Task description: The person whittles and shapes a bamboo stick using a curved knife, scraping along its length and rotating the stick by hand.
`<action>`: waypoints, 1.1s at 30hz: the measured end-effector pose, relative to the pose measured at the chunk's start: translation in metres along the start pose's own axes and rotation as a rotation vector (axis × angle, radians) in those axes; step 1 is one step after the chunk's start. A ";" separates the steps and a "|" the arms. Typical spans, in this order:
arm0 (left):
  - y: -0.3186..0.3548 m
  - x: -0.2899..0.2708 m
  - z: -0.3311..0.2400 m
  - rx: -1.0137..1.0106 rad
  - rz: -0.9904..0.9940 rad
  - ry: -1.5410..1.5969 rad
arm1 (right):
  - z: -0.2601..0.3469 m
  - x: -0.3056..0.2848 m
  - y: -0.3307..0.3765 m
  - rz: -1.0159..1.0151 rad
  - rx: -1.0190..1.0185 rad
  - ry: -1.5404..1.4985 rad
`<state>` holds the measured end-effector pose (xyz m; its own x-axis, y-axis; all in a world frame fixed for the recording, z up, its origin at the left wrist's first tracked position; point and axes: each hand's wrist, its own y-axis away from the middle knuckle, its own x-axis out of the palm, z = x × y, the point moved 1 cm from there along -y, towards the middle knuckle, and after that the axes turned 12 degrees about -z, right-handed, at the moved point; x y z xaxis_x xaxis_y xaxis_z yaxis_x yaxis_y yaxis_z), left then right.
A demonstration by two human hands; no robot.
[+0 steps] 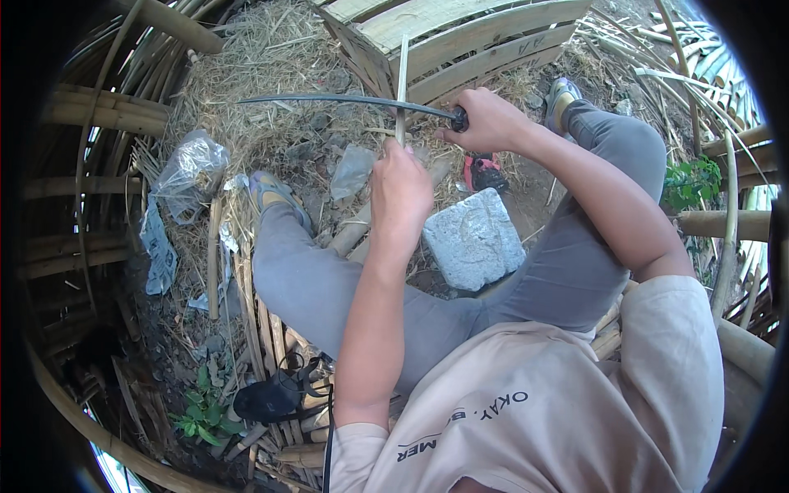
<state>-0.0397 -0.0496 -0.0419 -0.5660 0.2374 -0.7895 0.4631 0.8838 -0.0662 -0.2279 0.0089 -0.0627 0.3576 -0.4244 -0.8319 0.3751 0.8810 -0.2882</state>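
Note:
My left hand is closed around the lower end of a narrow bamboo strip, which points up and away from me. In my right hand is the dark handle of a machete with a long, slightly curved blade. The blade reaches leftward and crosses the strip just above my left fingers. From this view I cannot tell how deep the edge sits in the strip. Below my hands, between my legs, a pale square stone block lies on the ground. A red and black object rests just beyond it.
A slatted wooden crate stands ahead. Clear plastic bags and straw litter the ground at left. A black shoe or bag-like item lies at lower left near a green plant. Bamboo poles enclose the sides.

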 end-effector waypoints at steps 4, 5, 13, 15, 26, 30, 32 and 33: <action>0.005 0.004 0.002 -0.005 -0.055 -0.009 | 0.005 0.002 -0.002 0.034 0.039 -0.008; 0.004 0.005 0.003 0.009 -0.087 0.003 | 0.006 0.002 -0.004 0.021 0.029 -0.008; 0.008 0.012 0.000 0.068 -0.133 -0.014 | 0.011 0.000 -0.007 0.095 0.090 0.110; 0.010 0.013 0.000 0.083 -0.179 -0.053 | 0.010 0.002 -0.012 0.067 0.086 0.170; 0.014 0.007 -0.009 0.106 -0.146 -0.106 | -0.018 0.007 -0.028 0.002 0.157 0.152; 0.016 0.008 -0.008 0.106 -0.145 -0.155 | -0.040 0.000 -0.038 -0.029 0.166 0.133; 0.017 0.008 -0.009 0.099 -0.144 -0.182 | -0.034 0.004 -0.035 -0.040 0.095 0.043; 0.019 0.006 -0.009 0.084 -0.148 -0.213 | -0.021 0.006 -0.030 -0.031 0.085 0.039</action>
<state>-0.0407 -0.0277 -0.0427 -0.4797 0.0102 -0.8774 0.4463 0.8638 -0.2340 -0.2551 -0.0157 -0.0687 0.3114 -0.4413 -0.8416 0.4571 0.8460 -0.2745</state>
